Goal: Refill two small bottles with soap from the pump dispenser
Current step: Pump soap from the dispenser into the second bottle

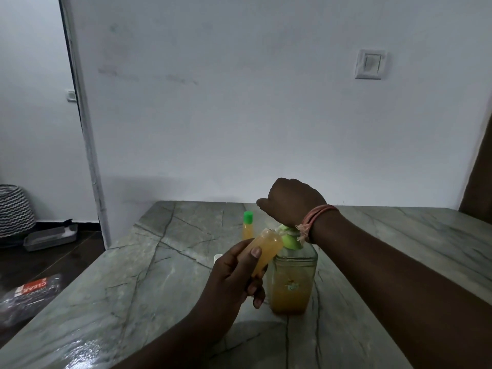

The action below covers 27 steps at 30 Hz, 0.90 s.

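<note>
Small bottle (267, 250) tilted, pinched in left hand (234, 280) grip at pump dispenser (292, 278) spout.
Right hand (290, 201) curled over the pump head; grip state hidden. Two small bottles counted, second green-capped bottle (248, 225) upright on worktop (159, 262); one dispenser.

I read this as a room in a home. Grey-green veined stone tabletop (159, 275) set against a plain white painted wall (239, 115) with scuff marks. White plastic rocker light switch (370, 64) mounted on that wall, household type. At left I see a white door frame (87, 145) opening onto a dark floor (53, 259). Out there: a black-and-white zigzag woven basket (14, 209) and a grey shallow tray (50, 237). A dark plastic packet with red and white print (29, 294) lies lower left.
</note>
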Available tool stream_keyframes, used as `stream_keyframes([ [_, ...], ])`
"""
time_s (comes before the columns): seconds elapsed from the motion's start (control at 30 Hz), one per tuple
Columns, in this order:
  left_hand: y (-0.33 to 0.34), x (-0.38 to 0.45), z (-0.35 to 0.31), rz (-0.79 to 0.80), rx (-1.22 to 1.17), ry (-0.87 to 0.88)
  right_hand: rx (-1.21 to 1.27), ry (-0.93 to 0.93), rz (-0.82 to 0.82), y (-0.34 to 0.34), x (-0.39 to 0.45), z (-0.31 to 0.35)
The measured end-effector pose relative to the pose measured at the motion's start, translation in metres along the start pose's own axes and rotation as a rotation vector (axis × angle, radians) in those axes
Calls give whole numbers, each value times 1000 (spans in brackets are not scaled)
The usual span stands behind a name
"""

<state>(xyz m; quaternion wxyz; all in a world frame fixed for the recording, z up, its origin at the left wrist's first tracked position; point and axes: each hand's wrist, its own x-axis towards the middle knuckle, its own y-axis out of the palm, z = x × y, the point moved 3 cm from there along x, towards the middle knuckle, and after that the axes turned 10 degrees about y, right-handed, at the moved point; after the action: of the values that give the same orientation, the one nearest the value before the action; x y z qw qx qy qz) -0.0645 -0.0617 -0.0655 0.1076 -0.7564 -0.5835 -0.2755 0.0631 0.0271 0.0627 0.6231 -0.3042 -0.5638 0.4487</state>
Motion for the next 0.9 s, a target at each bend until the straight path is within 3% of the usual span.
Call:
stream_keyframes([
  [0.2, 2, -1, -4, -13, -13, 9, -20, 7, 77, -5, -3, 1],
  [0.37, 4, 1, -5, 3, -30, 22, -43, -36, -4, -13, -1, 5],
  [0.73, 3, 1, -5, -9, 1, 31, -69, -38, 77, -5, -5, 7],
  [0.9, 1, 2, -2, 10, 5, 30, -62, -73, 3, -9, -2, 9],
])
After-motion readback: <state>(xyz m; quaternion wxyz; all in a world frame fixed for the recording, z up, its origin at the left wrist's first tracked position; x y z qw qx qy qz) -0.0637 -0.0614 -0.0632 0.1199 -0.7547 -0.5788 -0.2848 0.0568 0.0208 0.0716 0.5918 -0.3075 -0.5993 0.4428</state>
